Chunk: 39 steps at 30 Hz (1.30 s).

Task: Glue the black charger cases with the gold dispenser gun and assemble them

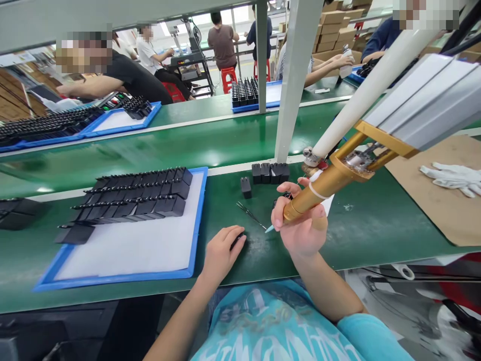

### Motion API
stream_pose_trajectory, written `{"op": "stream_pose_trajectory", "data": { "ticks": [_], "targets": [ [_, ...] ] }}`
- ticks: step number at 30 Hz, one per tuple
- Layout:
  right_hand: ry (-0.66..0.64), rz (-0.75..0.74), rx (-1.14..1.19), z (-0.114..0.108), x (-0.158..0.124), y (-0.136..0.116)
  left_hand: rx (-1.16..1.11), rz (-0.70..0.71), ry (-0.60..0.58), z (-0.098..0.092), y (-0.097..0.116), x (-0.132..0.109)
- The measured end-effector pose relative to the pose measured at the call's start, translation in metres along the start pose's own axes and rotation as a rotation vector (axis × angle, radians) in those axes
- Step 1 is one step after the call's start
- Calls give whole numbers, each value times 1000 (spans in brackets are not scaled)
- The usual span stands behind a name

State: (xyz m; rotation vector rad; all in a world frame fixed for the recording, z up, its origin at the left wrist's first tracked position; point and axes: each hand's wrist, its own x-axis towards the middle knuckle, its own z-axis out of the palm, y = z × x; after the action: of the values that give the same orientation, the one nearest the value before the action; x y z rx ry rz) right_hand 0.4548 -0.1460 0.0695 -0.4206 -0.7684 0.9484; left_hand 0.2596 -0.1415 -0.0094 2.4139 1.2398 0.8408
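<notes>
My right hand (pixel 302 220) is wrapped round the gold barrel of a hanging dispenser tool (pixel 330 183); its pale blue tip points down at the green table (pixel 356 225). My left hand (pixel 221 250) lies closed over a small black part (pixel 237 239) on the table, just left of the tip. Thin tweezers (pixel 248 214) lie between the hands. A single black adapter (pixel 245 187) stands behind them, and a short row of black adapters (pixel 269 173) stands farther back.
A blue-edged white tray (pixel 124 250) holds rows of black adapters (pixel 143 193) at left. Brown cardboard (pixel 443 200) with white gloves (pixel 454 178) lies at right. A grey post (pixel 291 85) rises behind. Other people work at the far conveyor (pixel 188 145) with more trays.
</notes>
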Motion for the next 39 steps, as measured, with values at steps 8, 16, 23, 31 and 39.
{"op": "stream_pose_trajectory", "data": {
  "ticks": [8,16,23,31,39],
  "targets": [
    [25,4,-27,-1,0,-1,-22,-110,72,12,8,-3],
    [46,11,-49,2,1,-2,283,-74,-104,6,9,-4],
    [49,-13,-17,-1,3,0,-377,-423,-98,1,3,5],
    [90,-6,-62,-4,5,0,-1796,-741,-44,-5,39,7],
    [110,-50,-122,-4,6,0,-1801,-468,-55,-8,45,6]
  ]
}}
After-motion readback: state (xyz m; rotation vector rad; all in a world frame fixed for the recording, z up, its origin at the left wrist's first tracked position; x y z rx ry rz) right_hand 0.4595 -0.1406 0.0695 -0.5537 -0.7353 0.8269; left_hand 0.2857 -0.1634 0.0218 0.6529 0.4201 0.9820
